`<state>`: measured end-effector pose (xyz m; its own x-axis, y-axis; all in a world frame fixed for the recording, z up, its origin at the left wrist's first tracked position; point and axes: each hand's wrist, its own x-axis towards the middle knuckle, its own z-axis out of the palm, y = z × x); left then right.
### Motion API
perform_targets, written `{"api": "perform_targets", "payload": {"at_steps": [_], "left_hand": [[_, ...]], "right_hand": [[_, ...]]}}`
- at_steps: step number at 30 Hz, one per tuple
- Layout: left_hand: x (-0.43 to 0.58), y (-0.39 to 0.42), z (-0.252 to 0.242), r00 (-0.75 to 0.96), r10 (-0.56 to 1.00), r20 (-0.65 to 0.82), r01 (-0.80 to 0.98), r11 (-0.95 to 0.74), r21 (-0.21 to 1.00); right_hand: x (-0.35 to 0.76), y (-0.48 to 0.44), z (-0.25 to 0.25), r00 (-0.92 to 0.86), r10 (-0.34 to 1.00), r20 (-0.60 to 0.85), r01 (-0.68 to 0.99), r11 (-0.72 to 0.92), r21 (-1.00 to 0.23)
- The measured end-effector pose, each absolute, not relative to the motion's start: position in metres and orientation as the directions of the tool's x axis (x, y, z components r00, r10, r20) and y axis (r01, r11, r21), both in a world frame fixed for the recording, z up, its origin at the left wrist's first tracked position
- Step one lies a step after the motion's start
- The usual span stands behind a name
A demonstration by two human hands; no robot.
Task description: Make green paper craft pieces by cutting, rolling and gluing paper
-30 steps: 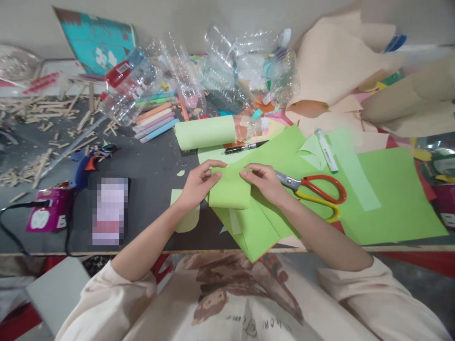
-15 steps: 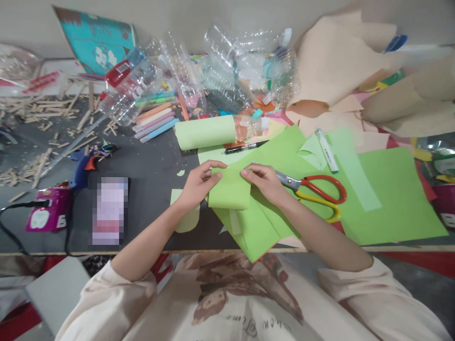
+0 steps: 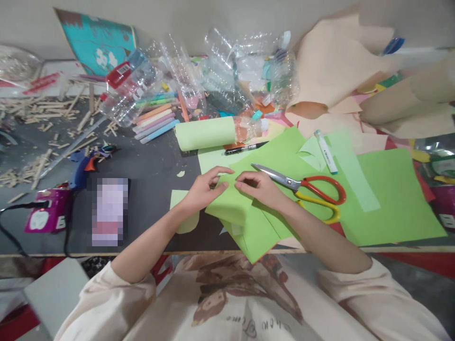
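The left hand point(image 3: 205, 190) and right hand point(image 3: 261, 188) each keep a narrow grip, pinching the small green paper point(image 3: 227, 203) near its upper edge; it sits between them, over larger green sheets point(image 3: 259, 229) on the worktop point(image 3: 149, 189). It should be light, bendy and easily creased, best held by the edges. Since the earlier frame it has tilted aslant, the hands have drawn closer, and the scissors point(image 3: 290, 182), near three o'clock, now show their tips; the paper-wrapped bottle point(image 3: 208, 133) lies near twelve

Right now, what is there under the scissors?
Green paper shows around the scissors and seems to lie beneath them. What the scissors and the right forearm hide cannot be seen.
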<state>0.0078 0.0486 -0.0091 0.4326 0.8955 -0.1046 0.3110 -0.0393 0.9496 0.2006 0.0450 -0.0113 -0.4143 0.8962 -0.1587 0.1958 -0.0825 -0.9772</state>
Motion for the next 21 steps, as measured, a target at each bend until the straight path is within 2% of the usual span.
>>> {"api": "perform_targets", "payload": {"at_steps": [2, 6, 12, 14, 19, 21], "left_hand": [[0.008, 0.048, -0.01, 0.422, 0.896, -0.137, 0.283, 0.014, 0.959], [0.007, 0.049, -0.01, 0.397, 0.898, -0.187, 0.207, 0.111, 0.972], [0.004, 0.055, -0.008, 0.242, 0.952, -0.185, 0.068, 0.174, 0.982], [0.002, 0.057, -0.008, 0.152, 0.978, -0.146, 0.011, 0.146, 0.989], [-0.003, 0.062, -0.014, -0.158, 0.987, 0.034, -0.012, -0.037, 0.999], [-0.004, 0.062, -0.016, -0.182, 0.981, 0.07, -0.003, -0.071, 0.997]], "right_hand": [[0.201, 0.044, -0.009, -0.362, 0.925, -0.114, 0.207, -0.04, -0.978], [0.205, 0.045, -0.01, -0.145, 0.989, -0.025, 0.198, 0.004, -0.98], [0.211, 0.053, -0.013, 0.15, 0.986, 0.073, 0.133, 0.053, -0.99], [0.211, 0.053, -0.013, 0.126, 0.991, 0.045, 0.123, 0.03, -0.992], [0.209, 0.047, -0.012, -0.158, 0.983, -0.088, 0.105, -0.072, -0.992], [0.209, 0.047, -0.011, -0.174, 0.978, -0.111, 0.102, -0.094, -0.99]]}}
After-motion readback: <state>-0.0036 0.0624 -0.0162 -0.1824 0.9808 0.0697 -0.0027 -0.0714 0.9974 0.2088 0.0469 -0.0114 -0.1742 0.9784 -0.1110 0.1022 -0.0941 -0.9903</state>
